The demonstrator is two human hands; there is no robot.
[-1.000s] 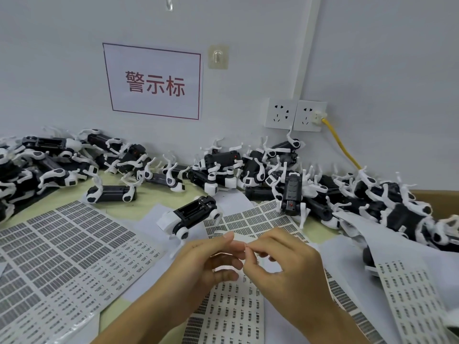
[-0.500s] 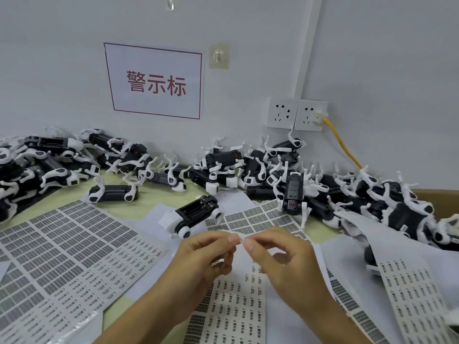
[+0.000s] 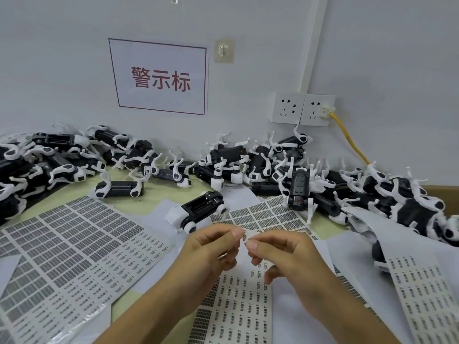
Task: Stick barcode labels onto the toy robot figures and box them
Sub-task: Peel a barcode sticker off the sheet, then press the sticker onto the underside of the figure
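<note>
My left hand and my right hand meet fingertip to fingertip above a label sheet. Between thumb and forefinger of both they pinch a small white barcode label. Just beyond the hands a black-and-white toy robot figure lies on its back on the paper. Many more robot figures are heaped along the wall from far left to right.
A large sheet of barcode labels covers the table at left, another sheet curls at right. A cardboard box edge shows at far right. Wall sockets with a yellow cable sit above the pile.
Both hands have lifted slightly off the sheet and drawn together, with the small label now showing between the fingertips. The robots have not moved.
</note>
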